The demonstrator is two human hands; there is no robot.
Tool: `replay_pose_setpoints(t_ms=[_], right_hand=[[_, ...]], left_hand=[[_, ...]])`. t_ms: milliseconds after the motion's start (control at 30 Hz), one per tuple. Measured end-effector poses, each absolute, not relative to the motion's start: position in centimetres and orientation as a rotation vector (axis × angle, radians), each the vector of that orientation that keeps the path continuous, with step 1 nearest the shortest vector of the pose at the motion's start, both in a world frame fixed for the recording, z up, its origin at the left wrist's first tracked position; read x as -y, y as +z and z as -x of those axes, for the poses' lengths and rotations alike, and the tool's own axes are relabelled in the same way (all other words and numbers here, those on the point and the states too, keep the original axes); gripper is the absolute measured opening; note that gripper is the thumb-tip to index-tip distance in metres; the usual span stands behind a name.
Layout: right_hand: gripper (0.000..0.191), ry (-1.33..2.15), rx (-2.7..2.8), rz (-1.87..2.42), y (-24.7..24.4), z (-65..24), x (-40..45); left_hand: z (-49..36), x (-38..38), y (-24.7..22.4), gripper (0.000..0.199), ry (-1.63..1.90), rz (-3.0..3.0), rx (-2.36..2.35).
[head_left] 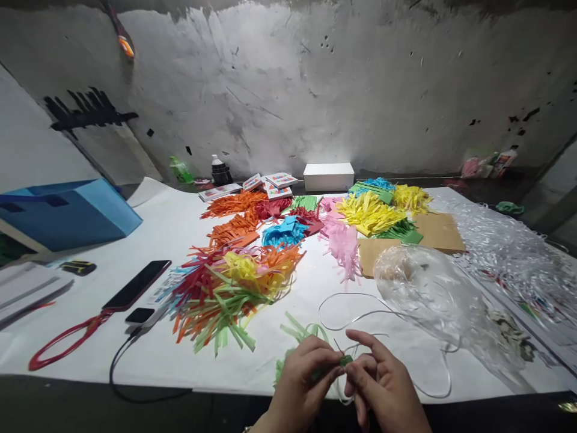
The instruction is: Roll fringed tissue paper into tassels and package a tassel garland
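My left hand point(304, 373) is closed around a light green fringed paper tassel point(295, 329), whose strips stick out behind the hand. A dark green bundled end of it shows at the fingertips. At that end my right hand point(385, 382) pinches with thumb and fingers, its index finger raised. A thin white cord point(356, 294) loops over the table and runs to the fingers, with a small loop hanging below them. The exact grip of the right fingertips is partly hidden. A thin reddish strand pokes up beside the left fingertips.
Multicoloured paper tassels point(234, 282) lie left of centre, with orange, blue, pink and yellow fringes behind. At right are a clear plastic bag point(428, 288), brown cardboard point(439, 233) and shredded white strands point(505, 240). A phone point(137, 284), cutter point(78, 267) and blue box point(90, 216) lie left.
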State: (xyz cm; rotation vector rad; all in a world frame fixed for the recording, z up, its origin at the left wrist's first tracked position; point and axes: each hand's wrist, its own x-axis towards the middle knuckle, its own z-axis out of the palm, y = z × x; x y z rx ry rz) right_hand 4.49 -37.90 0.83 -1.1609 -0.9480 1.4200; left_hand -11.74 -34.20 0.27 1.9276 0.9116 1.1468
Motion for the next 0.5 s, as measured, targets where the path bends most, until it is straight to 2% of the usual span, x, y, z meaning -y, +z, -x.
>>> replay_pose_setpoints(t_ms=[67,133,233,333,500], right_hand=[[0.062,1.496,0.924,1.118,0.7,-4.4,37.9],[0.052,1.422,1.012,1.176,0.6,-4.2,37.9],[0.032,0.977,1.256,1.267,0.4,-3.8,37.7],[0.027,0.712,1.314,1.186,0.1,-4.2,36.7],[0.03,0.889,0.633,0.877,0.9,-10.3,33.9]], left_hand=[[11.7,34.3,0.4,0.013,1.207,-2.082,-0.902],[11.6,34.3,0.4,0.013,1.271,-2.221,-0.907],[11.4,34.4,0.0,0.01,1.315,-2.34,-0.931],[11.1,34.2,-1.3,0.008,1.279,-2.365,-0.907],[10.2,32.1,-3.7,0.011,1.067,-2.463,-1.048]])
